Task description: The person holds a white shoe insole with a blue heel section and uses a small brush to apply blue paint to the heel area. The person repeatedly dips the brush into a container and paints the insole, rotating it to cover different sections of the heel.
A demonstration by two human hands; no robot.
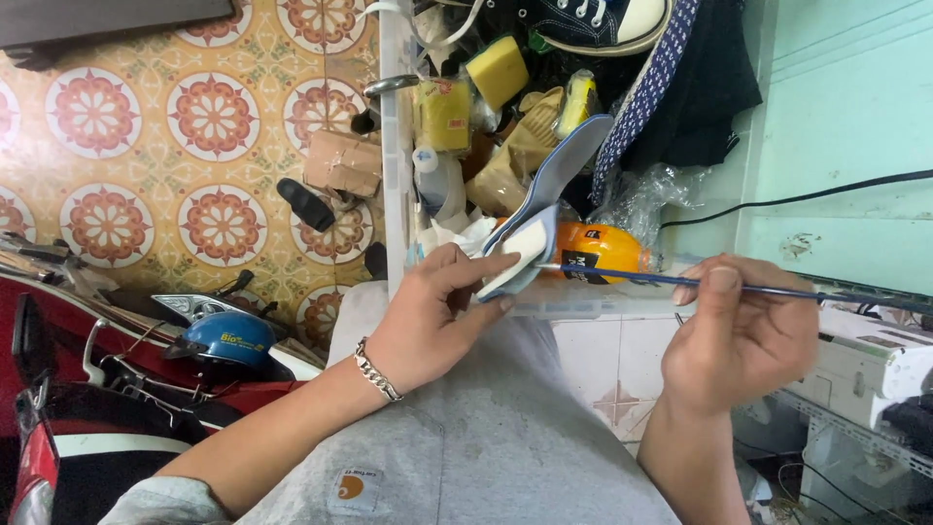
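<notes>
My left hand (437, 316) holds a grey-blue shoe insole (554, 185) by its white heel end, thumb on top, with the insole pointing up and away. A silver chain bracelet (377, 370) sits on that wrist. My right hand (743, 335) grips a thin blue-handled brush (671, 280), held level, its tip touching the white heel part of the insole. Both hands are over my lap in a grey shirt.
A clear plastic bin (397, 146) ahead holds yellow sponges, a bottle, an orange bottle (603, 248) and rags. A sneaker (598, 21) lies at the top. A motorbike with a blue helmet (228, 340) stands left on patterned tiles. A green wall and cable are on the right.
</notes>
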